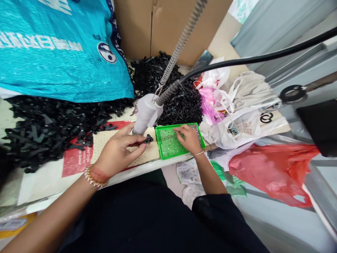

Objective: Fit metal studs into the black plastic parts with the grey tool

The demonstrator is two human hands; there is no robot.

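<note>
Between its thumb and fingertips, my left hand (118, 149) is closed on a small black plastic part (148, 138). Right behind that hand hangs a grey powered driver (147, 114); its lower end is hidden by the fingers, and I cannot tell whether they touch it. My right hand (188, 138) is over a green perforated tray (164, 154) that has rows of tiny shiny pieces set in its holes. The thumb and index finger of this hand are pinched at the tray's surface. Whatever they grip is too small to make out.
Black plastic parts are heaped at the left (52, 126) and behind the driver (181, 102). A spring (181, 42) and black cable (237, 59) reach the driver from above. A blue sack (65, 66) lies at back left; a red plastic bag (271, 168) hangs at right.
</note>
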